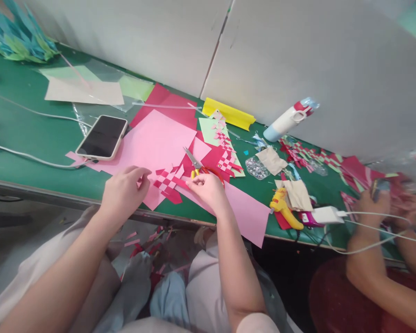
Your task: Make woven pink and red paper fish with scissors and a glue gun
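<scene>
A woven pink-and-red checkered paper piece [167, 181], with loose strip ends, lies near the table's front edge between my two hands. My left hand [126, 192] is just left of it, thumb and fingers pinched together; whatever is between them, if anything, is too small to make out. On the other side, my right hand [208, 190] has its fingertips closed on the end of a red paper strip [182, 183] that runs out from the woven piece. Scissors [193, 159] with yellow and red handles lie right behind my right hand, their handles partly hidden by it.
Pink paper sheets [159, 134] cover the middle, with a phone [103, 137] at left. Finished woven fish [225, 148] lie on green paper. Rightward are a bottle [287, 120], a yellow glue gun [284, 208], a white charger [327, 215] with cables, and another person's hands [374, 208].
</scene>
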A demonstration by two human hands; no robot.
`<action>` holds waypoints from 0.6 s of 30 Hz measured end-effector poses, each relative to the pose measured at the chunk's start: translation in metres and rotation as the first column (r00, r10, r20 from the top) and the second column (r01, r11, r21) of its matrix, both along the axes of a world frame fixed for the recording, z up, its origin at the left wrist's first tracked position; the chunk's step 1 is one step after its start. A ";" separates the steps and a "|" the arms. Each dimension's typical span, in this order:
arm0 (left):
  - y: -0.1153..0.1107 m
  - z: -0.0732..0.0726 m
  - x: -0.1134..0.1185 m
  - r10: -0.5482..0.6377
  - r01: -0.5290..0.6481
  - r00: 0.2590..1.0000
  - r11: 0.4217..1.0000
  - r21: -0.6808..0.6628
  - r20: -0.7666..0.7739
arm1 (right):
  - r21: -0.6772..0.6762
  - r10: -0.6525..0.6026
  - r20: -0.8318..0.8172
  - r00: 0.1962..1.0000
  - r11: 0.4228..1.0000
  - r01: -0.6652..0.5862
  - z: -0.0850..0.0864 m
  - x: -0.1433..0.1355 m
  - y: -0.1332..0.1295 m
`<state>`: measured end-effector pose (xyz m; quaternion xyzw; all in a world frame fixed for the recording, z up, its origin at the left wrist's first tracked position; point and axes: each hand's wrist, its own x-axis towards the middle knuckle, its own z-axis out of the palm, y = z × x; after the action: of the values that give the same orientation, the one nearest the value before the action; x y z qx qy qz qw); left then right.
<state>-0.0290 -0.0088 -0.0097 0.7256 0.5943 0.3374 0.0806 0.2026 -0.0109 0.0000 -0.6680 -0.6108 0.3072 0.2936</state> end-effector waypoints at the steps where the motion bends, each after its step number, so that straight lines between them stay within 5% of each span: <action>1: -0.001 -0.001 0.000 -0.038 0.038 0.999 0.999 -0.003 -0.033 | 0.043 -0.011 0.044 0.999 0.999 0.009 0.000 0.000 -0.001; 4: -0.004 -0.005 -0.004 -0.063 0.066 0.990 0.998 0.019 -0.126 | 0.247 0.010 0.184 0.983 0.967 -0.056 0.000 -0.004 -0.002; 7: -0.007 -0.007 -0.009 -0.058 0.067 0.983 0.997 0.049 -0.177 | 0.386 0.114 0.408 0.906 0.878 -0.284 -0.001 -0.010 -0.004; 12: -0.011 -0.010 -0.009 -0.212 0.227 0.958 0.972 0.061 -0.194 | 0.300 0.167 0.623 0.764 0.851 -0.431 -0.007 -0.024 -0.005; 18: -0.014 -0.007 -0.006 -0.328 0.348 0.913 0.936 0.045 -0.243 | 0.226 0.194 0.658 0.728 0.871 -0.436 -0.014 -0.028 -0.006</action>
<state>-0.0348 -0.0232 -0.0169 0.8546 0.4497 0.2573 0.0361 0.1751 -0.0173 -0.0143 -0.5482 -0.8247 -0.0008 0.1393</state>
